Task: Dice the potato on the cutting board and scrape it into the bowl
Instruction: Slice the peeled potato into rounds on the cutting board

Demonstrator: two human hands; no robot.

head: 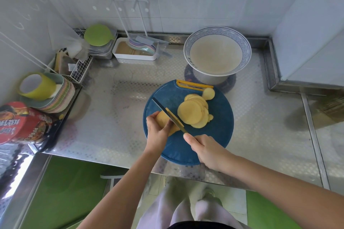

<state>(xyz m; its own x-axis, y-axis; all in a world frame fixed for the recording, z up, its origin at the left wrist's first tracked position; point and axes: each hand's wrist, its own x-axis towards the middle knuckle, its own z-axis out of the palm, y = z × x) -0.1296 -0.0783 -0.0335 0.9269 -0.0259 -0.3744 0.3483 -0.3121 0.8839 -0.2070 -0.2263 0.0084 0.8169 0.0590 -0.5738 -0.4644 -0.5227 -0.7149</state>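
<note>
Grip duties are divided. The right grip (204, 148) is closed around the handle of the knife (167, 114), with the forefinger laid forward toward the blade, probably to keep the edge from twisting. The left grip (158, 128) curls over the uncut end of the potato (161, 118) and pins it to the board. Its fingertips sit just behind the blade, so the flat of the knife can ride against them while each cut is set.

The blade runs slantwise away from the person and rests on the top of the potato, right beside the holding fingers. That closeness looks like the main risk.

Finished slices (191, 112) lie fanned and overlapping on the right of the blade, where they fall clear of the next cut. One loose round lies farther off, by the board's yellow handle.

All of this sits on the round blue cutting board (214, 135), which lies at the front edge of the worktop (111, 108), close to the body.

The bowl (216, 55) stands just past the board's far side, toward the back edge. It appears empty and is within easy reach for scraping. Only rounds are cut, so dicing is not yet begun.
</note>
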